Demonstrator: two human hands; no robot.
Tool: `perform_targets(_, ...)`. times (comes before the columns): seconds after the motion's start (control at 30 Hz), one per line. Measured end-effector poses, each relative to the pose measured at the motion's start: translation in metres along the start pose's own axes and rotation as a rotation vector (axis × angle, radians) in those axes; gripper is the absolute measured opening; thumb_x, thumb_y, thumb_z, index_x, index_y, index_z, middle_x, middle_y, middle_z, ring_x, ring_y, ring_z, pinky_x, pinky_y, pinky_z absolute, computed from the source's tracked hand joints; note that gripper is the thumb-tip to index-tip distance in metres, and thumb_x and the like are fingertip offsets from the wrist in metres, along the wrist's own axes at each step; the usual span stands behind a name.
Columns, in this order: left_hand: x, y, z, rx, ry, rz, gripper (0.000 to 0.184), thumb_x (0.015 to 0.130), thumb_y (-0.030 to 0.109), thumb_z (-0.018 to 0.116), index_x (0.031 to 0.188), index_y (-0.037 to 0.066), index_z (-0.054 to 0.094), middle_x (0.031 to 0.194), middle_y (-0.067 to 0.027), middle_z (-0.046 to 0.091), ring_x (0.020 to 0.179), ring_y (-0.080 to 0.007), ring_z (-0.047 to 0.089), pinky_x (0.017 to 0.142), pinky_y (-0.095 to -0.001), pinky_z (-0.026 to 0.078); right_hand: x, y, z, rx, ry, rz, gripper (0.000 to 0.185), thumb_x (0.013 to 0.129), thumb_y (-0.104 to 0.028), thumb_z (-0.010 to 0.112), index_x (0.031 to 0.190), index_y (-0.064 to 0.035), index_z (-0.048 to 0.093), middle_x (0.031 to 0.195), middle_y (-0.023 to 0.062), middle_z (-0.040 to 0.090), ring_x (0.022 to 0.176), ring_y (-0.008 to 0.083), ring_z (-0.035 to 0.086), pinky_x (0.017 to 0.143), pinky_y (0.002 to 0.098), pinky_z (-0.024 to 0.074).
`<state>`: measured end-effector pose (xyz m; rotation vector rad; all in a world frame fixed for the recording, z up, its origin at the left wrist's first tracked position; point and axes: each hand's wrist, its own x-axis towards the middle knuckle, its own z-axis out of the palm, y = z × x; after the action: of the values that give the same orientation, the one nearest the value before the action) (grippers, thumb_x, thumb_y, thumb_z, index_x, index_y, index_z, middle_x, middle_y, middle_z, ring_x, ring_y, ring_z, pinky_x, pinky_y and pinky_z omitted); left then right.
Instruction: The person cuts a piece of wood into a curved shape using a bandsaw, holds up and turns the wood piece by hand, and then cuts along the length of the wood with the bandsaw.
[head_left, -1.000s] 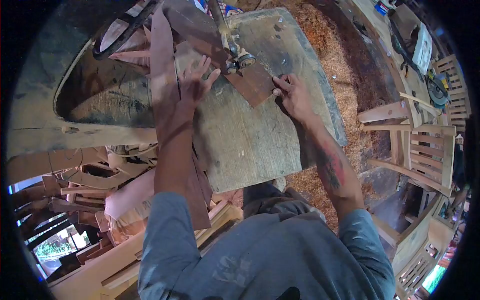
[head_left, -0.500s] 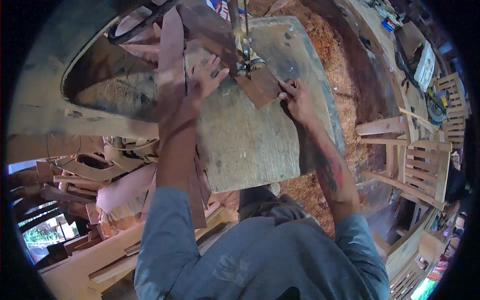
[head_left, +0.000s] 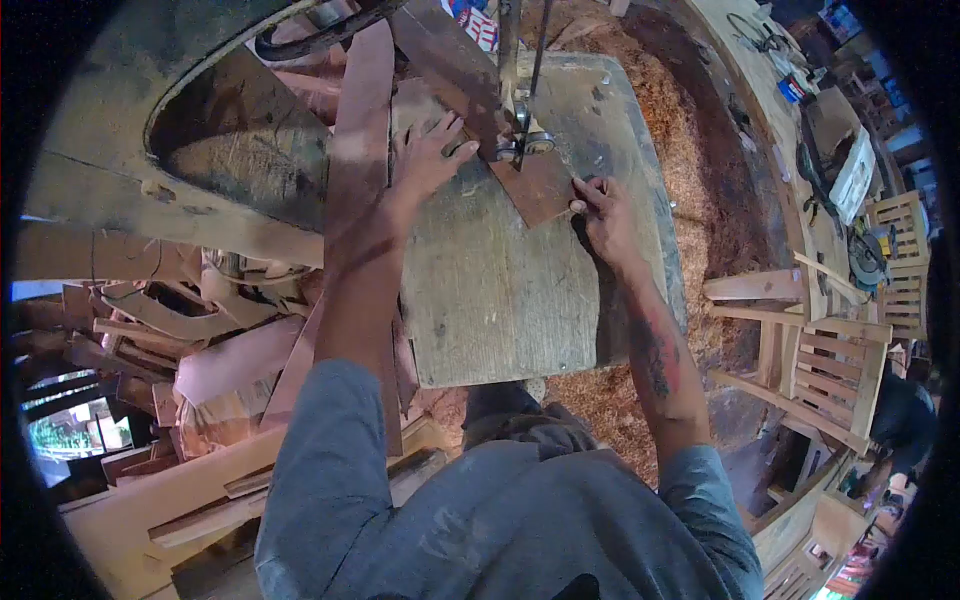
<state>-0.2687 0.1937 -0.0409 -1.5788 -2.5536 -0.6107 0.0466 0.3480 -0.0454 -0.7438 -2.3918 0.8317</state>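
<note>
A reddish-brown wooden board (head_left: 535,188) lies on the worn wooden table (head_left: 500,300) of a band saw, its near end beside the thin upright blade (head_left: 538,70). Round metal guides (head_left: 540,142) sit just above the board and hide part of it. With thumb and fingers, my right hand (head_left: 605,215) pinches the right corner of that end. My left hand (head_left: 430,158) lies left of the blade, fingers spread, its fingertips at the board's left edge. Whether the left palm presses on the table cannot be made out.
The saw's big frame (head_left: 180,215) fills the upper left. Long planks (head_left: 360,110) stand along the table's left side. Sawdust (head_left: 670,150) covers the floor at right, near slatted wooden chairs (head_left: 825,365). Another person (head_left: 903,420) in dark clothing is at far right.
The view has shifted slightly, so the saw and table appear a little further right and lower. Both hands keep nearly the same places at the board, the right still pinching its corner.
</note>
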Motion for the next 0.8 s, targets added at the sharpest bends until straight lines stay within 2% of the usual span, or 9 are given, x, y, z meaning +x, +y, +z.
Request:
perform_targets(0.23,0.002,-0.002,0.000,0.043,-0.055,0.002,0.075,0.098,0.070,0.054,0.153,0.019,0.057,0.165,-0.0018,0.046,0.151,-0.0340,0.036,0.126,-0.0571,0.014,0.001,0.004,0.002,0.028,-0.014,0.005,0.041,0.093,-0.023,0.075,0.131,-0.0086,0.073,0.114,0.0116,0.066,0.114,0.0356,0.059,0.099,0.0435,0.0466)
perform_targets(0.33,0.002,-0.001,0.001,0.048,-0.054,0.018,0.074,0.098,0.069,0.054,0.152,0.019,0.058,0.164,-0.0023,0.046,0.150,-0.0334,0.037,0.126,-0.0568,0.015,0.000,0.000,-0.002,0.025,-0.018,0.067,0.039,0.092,-0.019,0.076,0.130,-0.0098,0.073,0.114,0.0115,0.065,0.115,0.0351,0.059,0.100,0.0443,0.0464)
perform_targets(0.4,0.002,-0.002,0.001,0.024,-0.055,0.017,0.072,0.099,0.069,0.055,0.152,0.021,0.059,0.166,-0.0019,0.045,0.152,-0.0357,0.037,0.125,-0.0589,0.015,-0.001,-0.005,-0.006,-0.004,-0.092,0.117,0.043,0.096,-0.032,0.073,0.131,-0.0082,0.072,0.119,0.0141,0.064,0.120,0.0370,0.057,0.102,0.0469,0.0455)
perform_targets(0.43,0.002,-0.001,0.000,0.022,-0.057,0.017,0.072,0.099,0.069,0.055,0.152,0.021,0.059,0.166,-0.0019,0.045,0.152,-0.0357,0.037,0.125,-0.0589,0.015,-0.001,-0.016,-0.010,-0.005,-0.093,0.118,0.043,0.096,-0.032,0.073,0.131,-0.0082,0.072,0.119,0.0141,0.064,0.120,0.0370,0.057,0.102,0.0469,0.0455)
perform_targets(0.5,0.000,0.001,-0.001,0.027,-0.041,0.006,0.071,0.099,0.067,0.056,0.152,0.020,0.059,0.163,-0.0025,0.047,0.150,-0.0326,0.038,0.125,-0.0562,0.017,-0.006,-0.043,-0.011,-0.275,-0.078,0.106,0.075,0.092,-0.060,0.070,0.138,-0.0007,0.065,0.124,0.0188,0.061,0.123,0.0388,0.054,0.105,0.0497,0.0446)
perform_targets(0.53,0.000,-0.001,0.002,0.026,-0.044,0.007,0.071,0.099,0.067,0.056,0.152,0.020,0.059,0.163,-0.0025,0.047,0.150,-0.0326,0.038,0.125,-0.0562,0.017,-0.009,-0.056,-0.009,-0.275,-0.079,0.109,0.075,0.092,-0.060,0.070,0.138,-0.0007,0.065,0.124,0.0188,0.061,0.123,0.0388,0.054,0.105,0.0497,0.0446)
perform_targets(0.6,0.001,-0.003,0.004,0.052,-0.010,0.038,0.070,0.099,0.066,0.056,0.151,0.019,0.060,0.163,-0.0021,0.048,0.150,-0.0318,0.038,0.124,-0.0557,0.018,-0.015,-0.075,-0.003,-0.523,-0.076,0.086,0.108,0.082,-0.082,0.065,0.143,0.0062,0.057,0.131,0.0264,0.056,0.125,0.0431,0.053,0.109,0.0519,0.0438)
perform_targets(0.73,0.000,-0.002,0.005,0.063,-0.014,0.026,0.069,0.099,0.066,0.055,0.150,0.019,0.061,0.162,-0.0019,0.049,0.149,-0.0327,0.039,0.123,-0.0551,0.019,-0.021,-0.074,0.005,-0.455,-0.075,0.170,0.120,0.074,-0.086,0.069,0.146,0.0091,0.051,0.134,0.0272,0.053,0.127,0.0442,0.050,0.110,0.0524,0.0419)
perform_targets(0.8,-0.001,-0.002,0.005,0.025,0.014,0.047,0.069,0.099,0.066,0.054,0.148,0.019,0.062,0.161,-0.0019,0.050,0.149,-0.0334,0.039,0.124,-0.0549,0.019,-0.023,-0.071,0.007,-0.473,0.000,0.081,0.115,0.076,-0.082,0.070,0.141,0.0112,0.054,0.124,0.0268,0.055,0.117,0.0431,0.053,0.104,0.0516,0.0442)
